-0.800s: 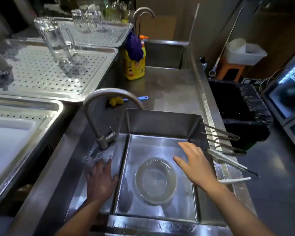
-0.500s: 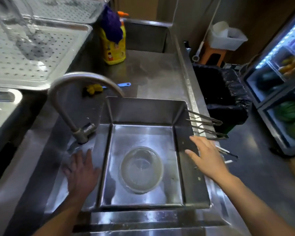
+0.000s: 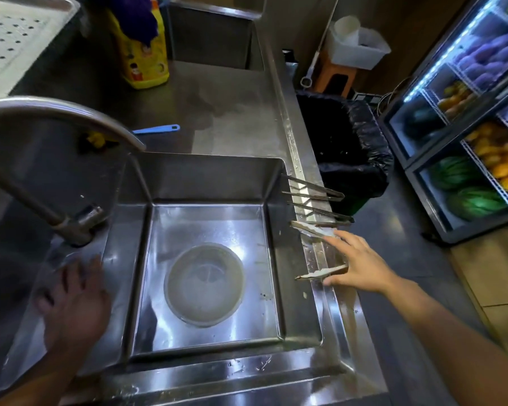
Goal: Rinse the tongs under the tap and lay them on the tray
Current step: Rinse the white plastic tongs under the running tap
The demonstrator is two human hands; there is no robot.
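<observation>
Right hand (image 3: 361,268): centre right, fingers straight and spread, tips on tongs (image 3: 310,229), nothing gripped.
Left hand (image 3: 74,303): lower left, palm flat beside sink (image 3: 206,177), empty.

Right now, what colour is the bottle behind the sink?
The bottle is yellow; the head view shows it.

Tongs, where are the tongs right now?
In the head view, the tongs lie in a row across the right rim of the sink, tips over the basin. The right hand reaches to the nearest pair, with the black bin just beyond.
</observation>
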